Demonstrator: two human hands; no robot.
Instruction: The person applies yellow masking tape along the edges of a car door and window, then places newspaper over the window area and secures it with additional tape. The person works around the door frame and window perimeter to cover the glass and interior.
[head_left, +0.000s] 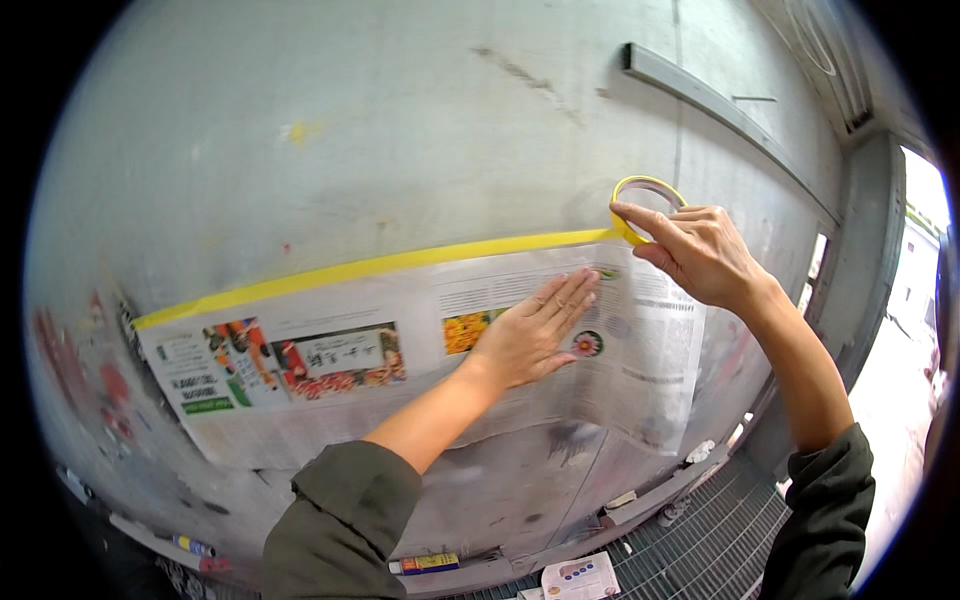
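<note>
A newspaper sheet (420, 427) hangs on a grey, paint-marked wall (420, 135), with a strip of yellow masking tape (375, 266) along its upper edge. My left hand (532, 334) lies flat against the paper below the strip, fingers extended and slightly apart, holding nothing. To its upper right, my right hand (694, 247) grips a roll of yellow masking tape (652, 180) between thumb and fingers. The strip runs from the roll leftward to the sheet's far left corner. The sheet's right part sags in a fold, its lower edge loose.
A metal bar (720, 112) juts from the wall at upper right. Along the wall's foot run a ledge (465, 579) with a yellow and blue tube (427, 563), and a metal floor grating (697, 525) with a folded printed paper (581, 577). A bright opening is at right.
</note>
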